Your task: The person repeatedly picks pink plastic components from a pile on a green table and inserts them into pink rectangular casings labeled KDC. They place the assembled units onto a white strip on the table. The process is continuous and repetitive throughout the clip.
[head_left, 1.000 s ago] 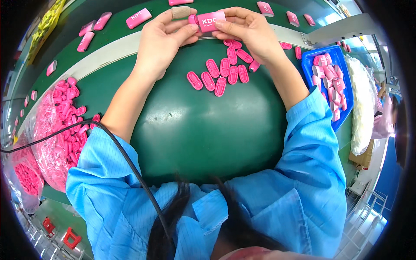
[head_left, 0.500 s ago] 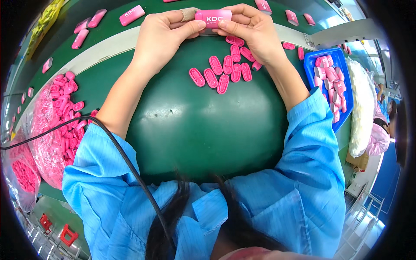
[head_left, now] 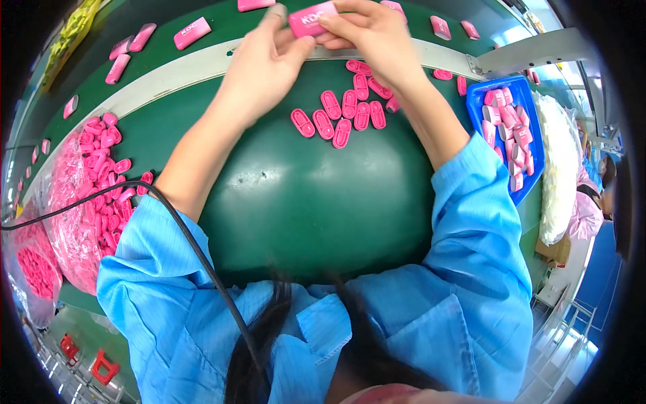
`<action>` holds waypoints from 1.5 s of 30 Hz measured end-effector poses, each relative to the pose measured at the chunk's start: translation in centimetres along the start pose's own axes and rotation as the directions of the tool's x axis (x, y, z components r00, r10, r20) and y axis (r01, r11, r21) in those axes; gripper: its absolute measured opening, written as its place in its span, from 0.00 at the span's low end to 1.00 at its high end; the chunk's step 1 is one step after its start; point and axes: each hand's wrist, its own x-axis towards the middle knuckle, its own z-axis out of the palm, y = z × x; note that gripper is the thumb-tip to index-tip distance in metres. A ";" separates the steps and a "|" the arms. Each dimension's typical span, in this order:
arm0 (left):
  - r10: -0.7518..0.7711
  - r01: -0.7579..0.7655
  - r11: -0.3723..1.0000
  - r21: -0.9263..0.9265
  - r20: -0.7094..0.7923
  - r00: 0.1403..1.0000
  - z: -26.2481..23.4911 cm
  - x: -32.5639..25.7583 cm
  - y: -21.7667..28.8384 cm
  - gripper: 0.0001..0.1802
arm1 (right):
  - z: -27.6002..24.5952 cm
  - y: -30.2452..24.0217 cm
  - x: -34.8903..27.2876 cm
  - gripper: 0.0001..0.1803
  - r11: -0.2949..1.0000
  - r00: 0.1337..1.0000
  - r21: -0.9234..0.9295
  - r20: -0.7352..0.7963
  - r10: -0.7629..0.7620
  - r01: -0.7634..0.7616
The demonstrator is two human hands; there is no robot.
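At the far edge of the table, my right hand grips a flat, rounded pink casing that shades to a paler end and bears white lettering. The casing tilts up to the right. Just left of it, my left hand has its thumb and fingers apart, slightly blurred, with nothing seen in it. Small oval pink end caps lie loosely grouped on the green tabletop below my right hand, hollow sides up.
Several similar casings lie on the green belt beyond the pale rail. A plastic bag spills pink caps at the left. On the right stands a blue tray of casings, beside a white bag. A black cable crosses my left sleeve.
My left hand has come off the casing and dropped slightly. My right hand has shifted left and up with the casing, which has gone from level to tilted. Casings on the belt have moved left.
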 end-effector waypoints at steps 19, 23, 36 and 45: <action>-0.058 -0.296 0.818 0.494 0.582 0.811 -2.4 -1.5 2.6 0.12 | -7.8 -0.2 4.0 0.18 0.319 0.960 -0.945 -0.149 -0.235 -0.069; -0.058 -0.116 0.928 0.354 0.444 0.894 -1.8 0.3 1.0 0.12 | -10.0 0.6 3.1 0.20 0.406 0.939 -0.912 -0.089 -0.333 0.058; -0.203 0.324 0.850 -0.416 0.309 0.929 -0.9 0.6 -1.4 0.20 | -2.7 -1.7 -1.2 0.14 0.833 0.966 -0.495 0.056 -0.253 0.247; -0.168 0.204 0.863 -0.462 0.117 0.979 -0.6 0.9 -2.4 0.19 | -2.3 -0.1 -1.3 0.16 0.999 0.992 0.031 0.122 0.033 -0.037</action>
